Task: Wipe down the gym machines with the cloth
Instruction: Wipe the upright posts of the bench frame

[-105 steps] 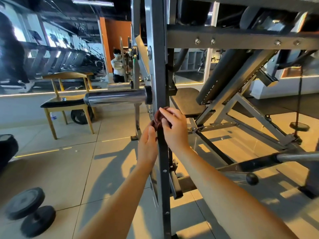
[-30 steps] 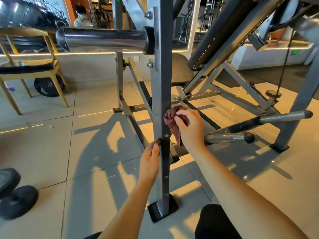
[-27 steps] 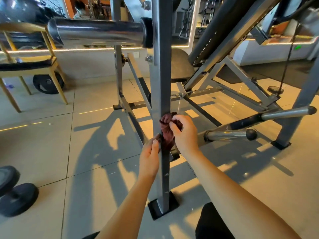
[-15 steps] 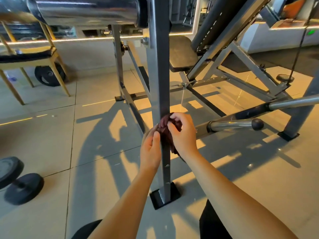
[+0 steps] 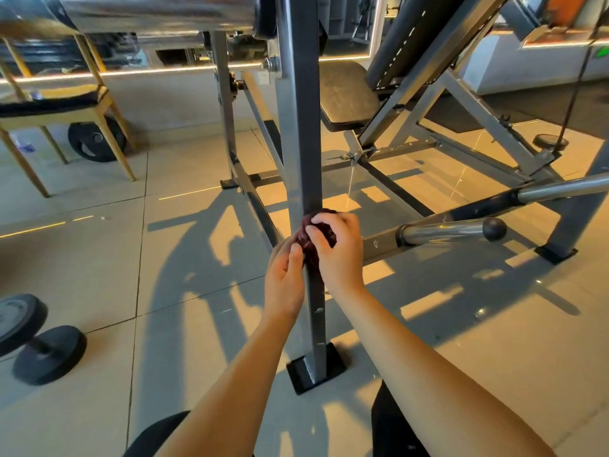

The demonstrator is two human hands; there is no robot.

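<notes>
Faces the grey steel upright (image 5: 301, 133) of a gym machine from low down, with dark-clad knees at the bottom edge of the view. Grips a bunched dark-red cloth (image 5: 309, 249) in the right hand (image 5: 336, 255), curling the fingers over the wad and pressing it against the near face of the upright, roughly midway between the chrome bar sleeve (image 5: 158, 11) overhead and the black foot plate (image 5: 316, 367) on the tiled floor (image 5: 82, 258). Clasps the left edge of the upright with the left hand (image 5: 283, 282) just below and beside the right, laying the thumb up along the steel against the lower part of the cloth and wrapping the fingers mostly out of sight behind. Beyond the right hand, near but apart from it, a chrome handle (image 5: 445, 230) tipped with a black ball. Farther back, a black padded seat (image 5: 349, 100) on slanted grey struts. At far left, a wooden chair (image 5: 66, 107) with a dark cushion, a black weight plate (image 5: 97, 138) standing behind its legs, and a black dumbbell (image 5: 33, 338) lying on the floor, well apart from the upright.
</notes>
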